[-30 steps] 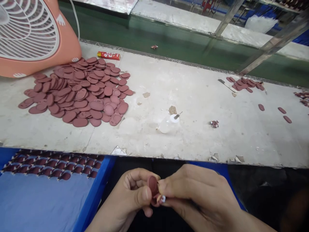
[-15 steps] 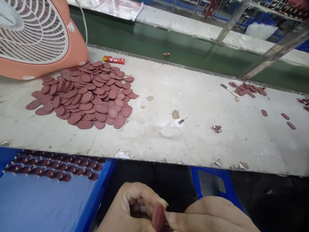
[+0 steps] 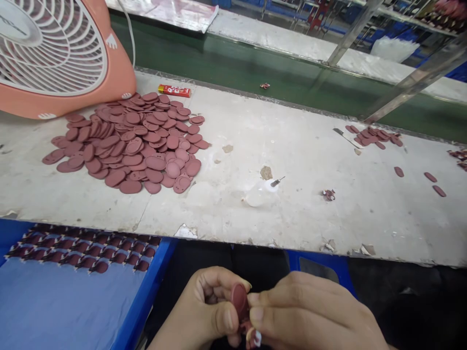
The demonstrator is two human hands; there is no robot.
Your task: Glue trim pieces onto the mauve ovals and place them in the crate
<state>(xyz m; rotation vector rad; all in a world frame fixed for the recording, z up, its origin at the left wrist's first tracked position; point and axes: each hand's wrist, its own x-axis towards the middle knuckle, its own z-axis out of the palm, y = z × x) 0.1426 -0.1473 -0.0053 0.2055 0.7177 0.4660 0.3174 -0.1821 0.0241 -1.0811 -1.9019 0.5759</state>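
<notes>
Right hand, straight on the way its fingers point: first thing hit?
The right hand would likely meet the maroon oval piece held by the left hand; depth is unclear, so they may already touch.

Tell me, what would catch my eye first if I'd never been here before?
Probably the big orange fan at the upper left, with the broad heap of reddish-brown oval pieces spread before it on the pale table. Low in the middle, the left hand pinches a similar oval piece, with the right hand close against it. At the lower left, rows of dark parts fill the far end of a blue tray.
</notes>
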